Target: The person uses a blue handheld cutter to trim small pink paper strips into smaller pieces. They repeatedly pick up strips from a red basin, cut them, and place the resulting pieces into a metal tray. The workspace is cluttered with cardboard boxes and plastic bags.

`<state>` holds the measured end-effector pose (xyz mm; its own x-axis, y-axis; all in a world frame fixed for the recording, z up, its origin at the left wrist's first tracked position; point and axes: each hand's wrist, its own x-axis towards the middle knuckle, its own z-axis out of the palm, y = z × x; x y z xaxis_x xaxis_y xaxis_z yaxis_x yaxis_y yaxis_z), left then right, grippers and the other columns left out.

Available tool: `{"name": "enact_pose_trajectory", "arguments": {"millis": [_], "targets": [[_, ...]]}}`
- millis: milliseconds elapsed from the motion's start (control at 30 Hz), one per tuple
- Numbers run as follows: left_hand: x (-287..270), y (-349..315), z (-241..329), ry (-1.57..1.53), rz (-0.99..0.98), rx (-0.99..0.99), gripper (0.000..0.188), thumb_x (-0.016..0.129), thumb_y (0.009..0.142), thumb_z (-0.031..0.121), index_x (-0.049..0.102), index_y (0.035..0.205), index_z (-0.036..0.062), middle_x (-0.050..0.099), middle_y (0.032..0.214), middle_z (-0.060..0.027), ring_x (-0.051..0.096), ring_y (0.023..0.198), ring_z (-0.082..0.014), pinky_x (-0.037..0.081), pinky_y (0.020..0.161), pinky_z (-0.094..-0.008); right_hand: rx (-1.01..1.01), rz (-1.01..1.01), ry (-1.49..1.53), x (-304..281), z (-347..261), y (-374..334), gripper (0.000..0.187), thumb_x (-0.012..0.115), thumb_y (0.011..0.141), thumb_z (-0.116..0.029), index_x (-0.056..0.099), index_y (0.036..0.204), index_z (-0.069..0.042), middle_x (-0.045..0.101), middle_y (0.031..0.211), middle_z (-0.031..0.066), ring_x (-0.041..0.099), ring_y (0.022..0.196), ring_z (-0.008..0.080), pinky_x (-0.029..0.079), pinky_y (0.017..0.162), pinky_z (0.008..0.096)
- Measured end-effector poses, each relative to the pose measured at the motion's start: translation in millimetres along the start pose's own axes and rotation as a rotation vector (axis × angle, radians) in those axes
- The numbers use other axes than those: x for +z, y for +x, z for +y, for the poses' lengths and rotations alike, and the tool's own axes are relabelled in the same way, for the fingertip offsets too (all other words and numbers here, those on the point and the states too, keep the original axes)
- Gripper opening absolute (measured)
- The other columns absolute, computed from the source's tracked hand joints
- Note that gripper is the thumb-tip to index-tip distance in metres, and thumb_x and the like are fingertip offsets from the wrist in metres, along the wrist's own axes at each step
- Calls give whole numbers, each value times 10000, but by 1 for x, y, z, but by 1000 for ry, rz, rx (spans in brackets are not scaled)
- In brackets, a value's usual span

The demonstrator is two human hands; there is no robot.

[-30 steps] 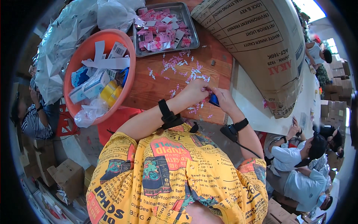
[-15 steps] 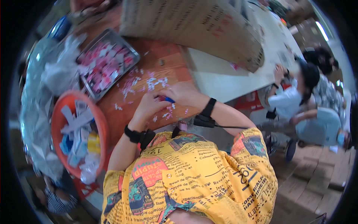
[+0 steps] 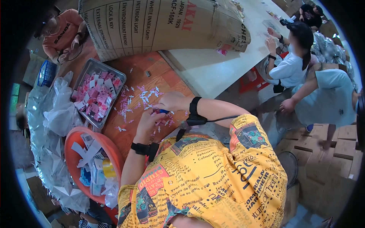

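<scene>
Over the wooden table, my two hands meet close to my body, fingers curled together. A small dark-blue object (image 3: 164, 111) shows between them; its kind is too small to tell. My right hand (image 3: 172, 102) is closed round it from above, its fingertips partly hidden. My left hand (image 3: 147, 120) is closed just below and left, at the blue object's end, and what it pinches is hidden. Small pink and white paper pieces (image 3: 146, 95) lie scattered beside the hands. To their left, a metal tray (image 3: 121, 88) holds many pink and white cards (image 3: 97, 91).
An orange tub (image 3: 118, 154) with packaging and a yellow roll stands left of me. A large cardboard box (image 3: 159, 30) lies across the table's far side. Plastic bags (image 3: 57, 110) pile up at left. One person (image 3: 62, 34) sits far left; others (image 3: 296, 57) are at right.
The view has shifted, bringing a person at far left into sight. My hands stay together around the blue object. A person at right has moved nearer the seated one.
</scene>
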<state>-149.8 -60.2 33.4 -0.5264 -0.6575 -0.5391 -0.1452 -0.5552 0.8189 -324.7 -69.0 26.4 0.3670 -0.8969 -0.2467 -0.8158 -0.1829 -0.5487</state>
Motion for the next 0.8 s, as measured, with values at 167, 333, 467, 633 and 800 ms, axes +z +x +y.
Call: {"name": "enact_pose_trajectory", "arguments": {"millis": [167,333,467,633,800], "targets": [[-27,2,-18,-81,150,43,261,571,792,39,529,1042,-24,592,757,-88,600,630,-149,509,529,-260,-18,86,115,15,28,17,569,391,860,-532,653,739,-41,618,730,198,605,715,355,469,657,451],[-16,5,-11,-76,304,156,214,564,807,71,532,996,-25,591,772,-101,596,622,-156,528,555,-278,8,120,-41,33,52,30,506,416,866,-490,641,773,-46,624,751,186,608,730,354,474,662,453],[-2,9,-4,-92,301,190,148,557,819,96,543,920,-11,590,747,-83,587,608,-147,523,554,-264,-107,176,-191,52,69,47,392,459,864,-416,621,806,-63,628,766,153,602,737,331,472,661,451],[5,12,-5,-74,341,173,113,543,831,113,538,873,9,586,711,-58,578,598,-122,507,536,-241,-151,255,-159,51,89,49,310,512,845,-352,610,777,-65,610,824,121,585,825,303,467,721,409],[6,22,-9,-107,406,110,87,541,832,118,539,856,35,569,685,-36,564,573,-104,478,499,-227,133,675,448,26,144,25,168,547,827,-195,624,821,-47,609,801,141,585,812,333,459,677,378]]}}
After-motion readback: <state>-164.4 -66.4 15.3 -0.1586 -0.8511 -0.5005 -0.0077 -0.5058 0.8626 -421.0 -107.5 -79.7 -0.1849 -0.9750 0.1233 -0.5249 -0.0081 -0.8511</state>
